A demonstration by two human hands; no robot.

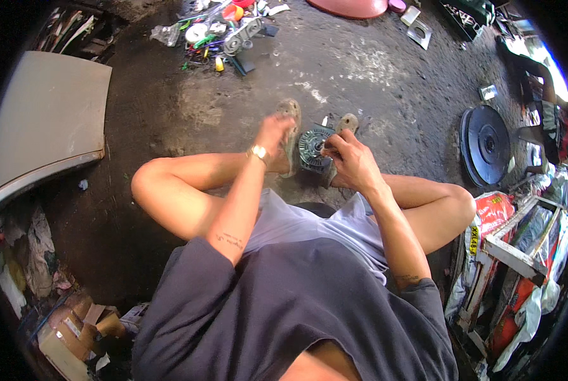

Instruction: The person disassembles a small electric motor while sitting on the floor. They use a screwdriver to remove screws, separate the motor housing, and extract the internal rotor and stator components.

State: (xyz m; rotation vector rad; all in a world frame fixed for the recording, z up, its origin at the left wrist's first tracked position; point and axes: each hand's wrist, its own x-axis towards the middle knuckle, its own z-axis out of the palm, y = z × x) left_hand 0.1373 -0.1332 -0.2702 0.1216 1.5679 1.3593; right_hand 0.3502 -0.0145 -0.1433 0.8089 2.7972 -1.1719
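Between my feet stands a dark, round part with radial fins and a squarish base, which looks like a motor or fan housing. A small white piece sticks up at its far edge. My right hand is at the right side of this part, thumb and fingers pinched together over its face. What they pinch, if anything, is too small to make out. Just left of the part is my left hand, smeared by motion over my left shoe; its fingers cannot be read. A gold watch is on that wrist.
A heap of mixed plastic and metal scraps lies far left of centre. Black round discs rest at the right. A pale metal panel stands left, cardboard boxes lower left, and a white frame with sacks lower right.
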